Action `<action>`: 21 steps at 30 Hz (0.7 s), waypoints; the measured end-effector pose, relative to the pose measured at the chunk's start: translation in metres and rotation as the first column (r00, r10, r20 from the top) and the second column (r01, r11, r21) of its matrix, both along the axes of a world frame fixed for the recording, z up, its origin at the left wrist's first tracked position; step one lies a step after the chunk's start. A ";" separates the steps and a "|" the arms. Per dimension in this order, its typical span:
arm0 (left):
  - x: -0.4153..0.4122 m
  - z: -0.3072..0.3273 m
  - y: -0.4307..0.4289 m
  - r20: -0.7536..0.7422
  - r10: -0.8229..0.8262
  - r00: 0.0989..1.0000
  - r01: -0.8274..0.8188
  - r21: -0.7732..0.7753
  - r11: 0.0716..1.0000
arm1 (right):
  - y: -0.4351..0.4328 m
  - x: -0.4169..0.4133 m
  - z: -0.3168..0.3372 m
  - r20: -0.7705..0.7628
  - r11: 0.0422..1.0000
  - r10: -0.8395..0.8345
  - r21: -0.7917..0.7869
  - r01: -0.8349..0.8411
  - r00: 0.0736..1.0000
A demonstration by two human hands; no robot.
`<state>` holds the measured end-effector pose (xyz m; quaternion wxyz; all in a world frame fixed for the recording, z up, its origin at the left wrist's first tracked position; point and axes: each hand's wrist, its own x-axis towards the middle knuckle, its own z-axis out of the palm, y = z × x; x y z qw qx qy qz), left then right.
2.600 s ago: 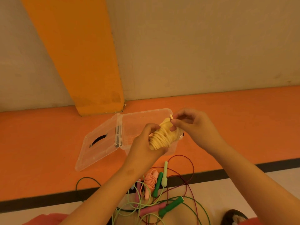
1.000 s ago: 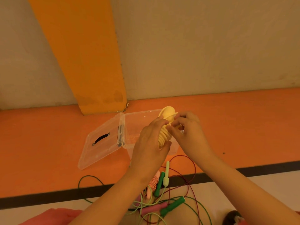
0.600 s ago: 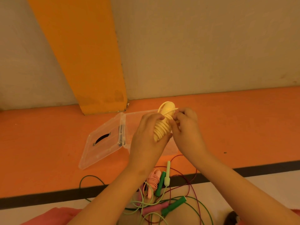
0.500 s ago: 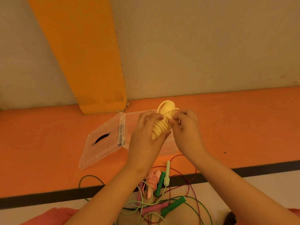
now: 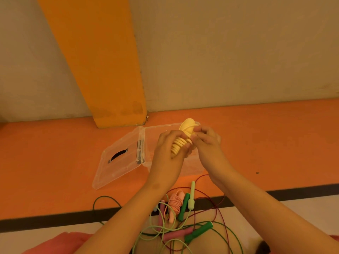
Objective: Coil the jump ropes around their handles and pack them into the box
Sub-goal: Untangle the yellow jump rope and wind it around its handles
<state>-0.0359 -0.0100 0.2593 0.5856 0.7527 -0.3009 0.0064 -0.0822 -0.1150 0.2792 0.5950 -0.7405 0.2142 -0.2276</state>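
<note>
A yellow jump rope is coiled around its handles, and both my hands hold it above the clear plastic box. My left hand grips the lower part of the bundle. My right hand pinches the rope near the handles' rounded top end. The box lies on the orange floor with its hinged lid flung open to the left. A coiled pink jump rope lies on the floor below my hands.
Loose green, light-green and dark-pink jump ropes lie tangled on the floor near my legs. An orange pillar and a beige wall stand right behind the box. A black stripe crosses the floor.
The yellow bundle has been lifted and tilted upright, its rounded end now up. My right hand has closed in beside my left at the top of the coil.
</note>
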 end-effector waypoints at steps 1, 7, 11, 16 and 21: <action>-0.001 0.001 0.000 0.001 -0.008 1.000 0.008 -0.008 1.000 | -0.001 0.000 -0.001 0.015 1.000 0.005 0.002 -0.005 1.000; 0.013 0.009 0.009 0.074 0.022 0.997 -0.024 0.031 0.999 | -0.006 0.000 -0.005 0.090 0.996 0.083 0.011 -0.085 0.992; 0.015 0.014 0.011 0.272 0.111 0.956 -0.165 0.185 0.969 | -0.005 -0.002 -0.007 0.110 0.986 0.115 0.106 -0.126 0.987; 0.012 0.020 0.008 0.376 0.141 0.916 -0.255 0.275 0.927 | -0.002 -0.002 -0.019 0.144 0.983 0.160 0.072 -0.171 0.977; 0.013 0.019 0.005 0.405 0.189 0.895 -0.321 0.286 0.903 | 0.001 -0.002 -0.020 0.185 0.971 0.238 -0.047 -0.233 0.953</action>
